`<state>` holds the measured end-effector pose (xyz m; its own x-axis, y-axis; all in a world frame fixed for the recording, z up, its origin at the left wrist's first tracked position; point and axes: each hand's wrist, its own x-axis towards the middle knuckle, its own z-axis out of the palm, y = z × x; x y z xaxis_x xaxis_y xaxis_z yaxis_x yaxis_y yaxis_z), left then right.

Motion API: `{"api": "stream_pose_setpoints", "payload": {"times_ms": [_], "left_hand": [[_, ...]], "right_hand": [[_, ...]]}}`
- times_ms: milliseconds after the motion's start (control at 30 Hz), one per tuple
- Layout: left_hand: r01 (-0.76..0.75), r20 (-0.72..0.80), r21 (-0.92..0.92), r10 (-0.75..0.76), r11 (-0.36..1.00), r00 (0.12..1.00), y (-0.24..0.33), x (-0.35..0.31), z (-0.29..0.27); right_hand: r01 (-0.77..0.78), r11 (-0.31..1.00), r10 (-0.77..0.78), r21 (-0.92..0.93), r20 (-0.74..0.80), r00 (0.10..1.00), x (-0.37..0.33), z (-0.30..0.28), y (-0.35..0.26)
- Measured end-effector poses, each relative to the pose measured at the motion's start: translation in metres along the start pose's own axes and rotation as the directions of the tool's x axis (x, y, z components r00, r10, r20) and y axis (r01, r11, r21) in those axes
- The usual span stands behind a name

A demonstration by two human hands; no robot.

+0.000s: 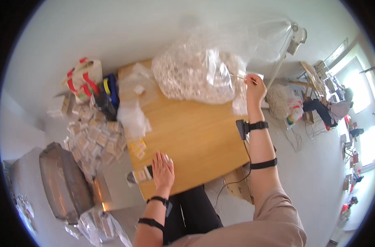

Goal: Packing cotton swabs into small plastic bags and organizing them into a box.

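Observation:
My left hand (163, 172) lies flat on the near left of the wooden table (195, 131), its fingers stretched out and nothing in its grasp. Beside it sit a small stack of pale packets (142, 174) and, just beyond, some yellow printed cards (138, 147). Over the far right corner, my right hand (256, 87) is closed on a thin stick (238, 77) that points left. The stick's tip is next to a large clear plastic bag (183, 72) full of small pale pieces, too fine to make out. Whether the tip touches the bag, I cannot tell.
Left of the table lie a heap of small packets (97, 138), a red-and-white bag (84, 80) and a grey plastic tub (66, 181). Clear plastic bags (134, 117) rest along the table's left edge. A cable (232, 182) hangs by my right arm. Another person (337, 109) sits far right.

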<state>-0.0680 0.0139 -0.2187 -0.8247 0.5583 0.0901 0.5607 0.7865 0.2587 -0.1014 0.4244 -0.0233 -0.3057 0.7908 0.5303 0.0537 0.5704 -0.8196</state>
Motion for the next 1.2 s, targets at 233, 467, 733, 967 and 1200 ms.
{"api": "stream_pose_setpoints", "payload": {"times_ms": [233, 467, 733, 967, 1200], "left_hand": [[-0.010, -0.087, -0.087, 0.002, 0.996, 0.996, 0.001, 0.005, 0.005], [0.000, -0.247, -0.507, -0.145, 0.862, 0.958, -0.001, 0.002, 0.009], [0.043, -0.084, -0.104, -0.052, 0.994, 0.995, 0.005, 0.000, 0.010], [0.000, -0.046, -0.103, -0.005, 0.995, 0.999, 0.001, -0.007, 0.003], [-0.088, -0.032, -0.109, 0.085, 0.990, 0.996, 0.003, -0.012, -0.003]], "right_hand": [[-0.378, 0.926, 0.338, -0.019, 0.491, 0.803, -0.240, -0.024, 0.033], [-0.376, 0.927, 0.295, -0.004, 0.627, 0.721, -0.310, 0.046, 0.019], [-0.236, 0.968, 0.229, -0.088, 0.696, 0.680, -0.292, 0.042, 0.021], [0.126, 0.980, 0.026, -0.157, 0.720, 0.694, -0.298, 0.034, 0.012], [0.286, 0.954, -0.129, -0.084, 0.749, 0.650, -0.297, 0.028, 0.024]]}}
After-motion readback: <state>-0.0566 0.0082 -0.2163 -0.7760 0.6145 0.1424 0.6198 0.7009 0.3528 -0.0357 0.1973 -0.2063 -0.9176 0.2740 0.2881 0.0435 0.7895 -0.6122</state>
